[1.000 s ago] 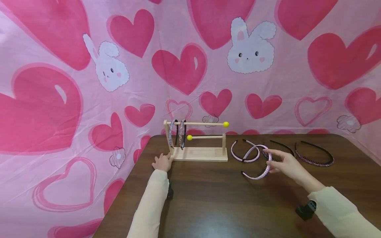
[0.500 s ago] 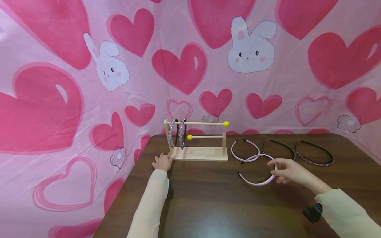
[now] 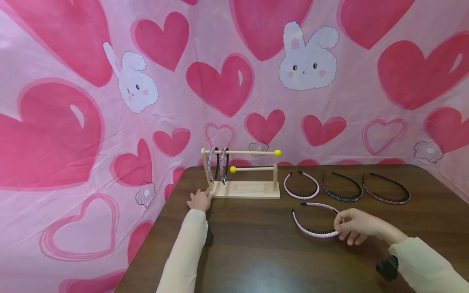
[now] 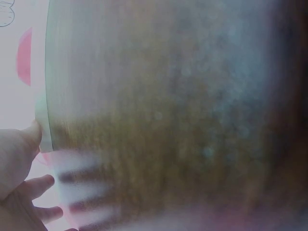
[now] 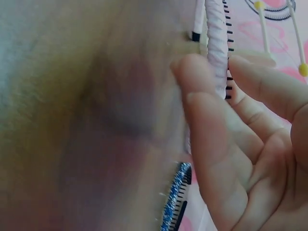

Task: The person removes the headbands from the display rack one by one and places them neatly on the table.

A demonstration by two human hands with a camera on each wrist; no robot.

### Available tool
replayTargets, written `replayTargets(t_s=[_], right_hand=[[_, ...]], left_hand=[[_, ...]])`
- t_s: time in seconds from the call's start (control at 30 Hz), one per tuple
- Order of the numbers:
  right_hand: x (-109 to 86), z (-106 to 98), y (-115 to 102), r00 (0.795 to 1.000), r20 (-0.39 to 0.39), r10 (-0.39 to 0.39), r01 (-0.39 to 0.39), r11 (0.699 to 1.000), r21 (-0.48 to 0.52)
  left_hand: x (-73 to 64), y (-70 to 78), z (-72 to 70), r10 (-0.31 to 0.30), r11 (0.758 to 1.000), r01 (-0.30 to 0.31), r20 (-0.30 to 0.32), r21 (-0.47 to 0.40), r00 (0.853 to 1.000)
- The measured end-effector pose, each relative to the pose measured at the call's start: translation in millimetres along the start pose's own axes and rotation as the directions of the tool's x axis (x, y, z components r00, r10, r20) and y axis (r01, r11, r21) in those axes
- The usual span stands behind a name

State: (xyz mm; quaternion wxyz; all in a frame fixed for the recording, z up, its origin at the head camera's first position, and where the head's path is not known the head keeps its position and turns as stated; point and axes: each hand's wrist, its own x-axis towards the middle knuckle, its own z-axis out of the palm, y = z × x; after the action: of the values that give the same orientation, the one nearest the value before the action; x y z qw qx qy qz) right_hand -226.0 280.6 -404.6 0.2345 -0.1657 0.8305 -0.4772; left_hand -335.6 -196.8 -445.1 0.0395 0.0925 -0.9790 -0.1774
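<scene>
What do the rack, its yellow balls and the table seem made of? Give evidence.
Rack: probably unvarnished wood, being pale and dull.
Yellow balls: perhaps painted wood or plastic, smooth, evenly coloured.
Table: wood or laminate, streaky brown with soft sheen.

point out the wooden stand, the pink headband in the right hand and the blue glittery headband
Wooden stand point(image 3: 244, 190), head view: middle of its base board.
Held headband point(image 3: 319, 235), head view: padded band just below its comb teeth.
Blue headband point(image 3: 343, 199), head view: near curve of its glittery band.

backdrop point(image 3: 265, 91): pink | hearts point(image 3: 221, 85): deeper pink | rabbit heads point(image 3: 307, 65): 2, white | table point(image 3: 256, 236): brown, faintly shiny
</scene>
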Motion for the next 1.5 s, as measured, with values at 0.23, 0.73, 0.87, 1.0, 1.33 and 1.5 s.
replayTargets(t_s=[0.23, 0.73, 0.87, 1.0, 1.33, 1.5], right_hand=[[3.1, 13.5, 3.1, 1.0, 0.02, -0.006, 0.007, 1.0, -0.029], [19.7, 35.1, -2.6, 0.998, 0.028, -0.057, 0.059, 0.994, -0.089], [24.0, 38.2, -2.9, 0.999, 0.021, -0.048, 0.05, 0.994, -0.1], [25.9, 40.2, -2.5, 0.999, 0.023, -0.04, 0.042, 0.995, -0.09], [25.4, 36.6, -8.8, 0.999, 0.012, -0.052, 0.053, 0.994, -0.093], [26.8, 28.3, -12.9, 0.996, -0.004, -0.091, 0.09, 0.994, -0.066]], left_hand=[[-1.4, 0.7, -2.1, 0.005, 1.0, -0.005, 0.001, 0.001, 1.0], [-0.1, 0.2, -1.8, 0.007, 1.0, -0.007, 0.0, 0.003, 1.0], [-1.0, 0.9, -1.6, 0.004, 1.0, -0.004, 0.0, 0.0, 1.0], [-1.6, 1.7, -1.8, 0.004, 1.0, -0.004, -0.002, 0.0, 1.0], [-1.7, 1.3, -1.5, 0.01, 1.0, -0.01, -0.007, 0.003, 1.0], [0.7, 0.8, -0.3, -0.003, 1.0, 0.003, 0.0, -0.011, 1.0]])
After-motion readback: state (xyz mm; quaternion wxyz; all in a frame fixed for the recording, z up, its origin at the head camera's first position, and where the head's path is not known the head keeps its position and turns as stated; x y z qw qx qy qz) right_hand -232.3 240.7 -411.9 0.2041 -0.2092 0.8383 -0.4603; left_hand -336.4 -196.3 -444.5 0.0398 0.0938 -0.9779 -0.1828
